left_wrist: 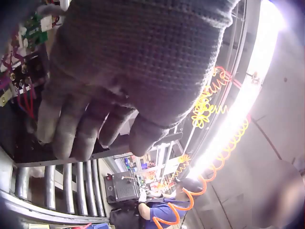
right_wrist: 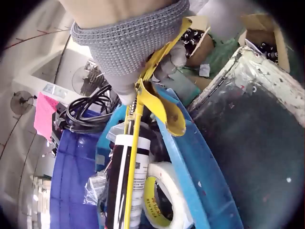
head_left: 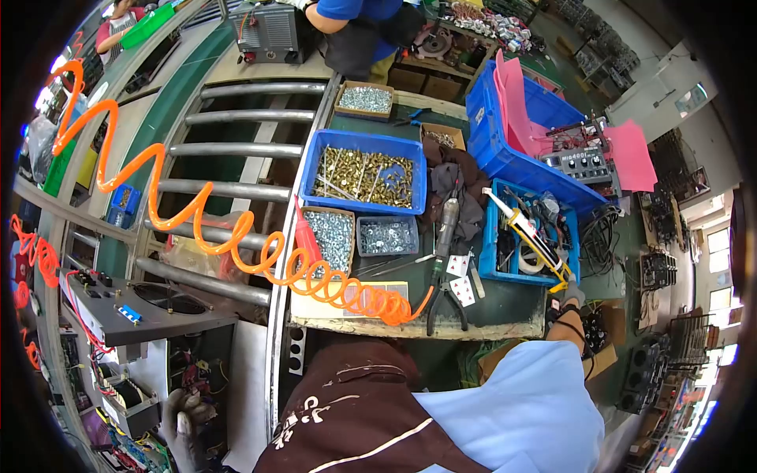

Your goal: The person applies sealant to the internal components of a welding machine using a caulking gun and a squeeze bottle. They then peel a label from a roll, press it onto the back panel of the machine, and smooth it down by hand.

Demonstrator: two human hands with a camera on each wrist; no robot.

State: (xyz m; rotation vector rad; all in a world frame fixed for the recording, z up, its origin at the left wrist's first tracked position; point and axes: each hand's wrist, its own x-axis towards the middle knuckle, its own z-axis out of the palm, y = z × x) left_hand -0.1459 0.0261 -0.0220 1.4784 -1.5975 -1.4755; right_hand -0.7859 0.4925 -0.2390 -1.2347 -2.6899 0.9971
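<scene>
A caulking gun (head_left: 530, 238) with a yellow frame and a white-and-black cartridge lies slanted over a light-blue bin (head_left: 493, 264). My gloved right hand (head_left: 574, 296) grips its yellow handle; in the right wrist view the hand (right_wrist: 126, 64) is at the handle above the trigger (right_wrist: 164, 112), and the cartridge (right_wrist: 127, 176) points into the bin beside a roll of tape (right_wrist: 167, 195). At the lower left, my gloved left hand (head_left: 188, 418) is beside an opened machine (head_left: 130, 402). The left wrist view shows that hand (left_wrist: 124, 71) with fingers loosely extended, nothing visibly held.
A blue tray of brass-coloured fasteners (head_left: 367, 175), boxes of small metal parts (head_left: 331, 236), a power tool (head_left: 448, 225) and pliers (head_left: 446, 306) are on the bench. An orange coiled hose (head_left: 236, 236) crosses the rollers (head_left: 244, 150). Another person (head_left: 347, 9) stands at the far side.
</scene>
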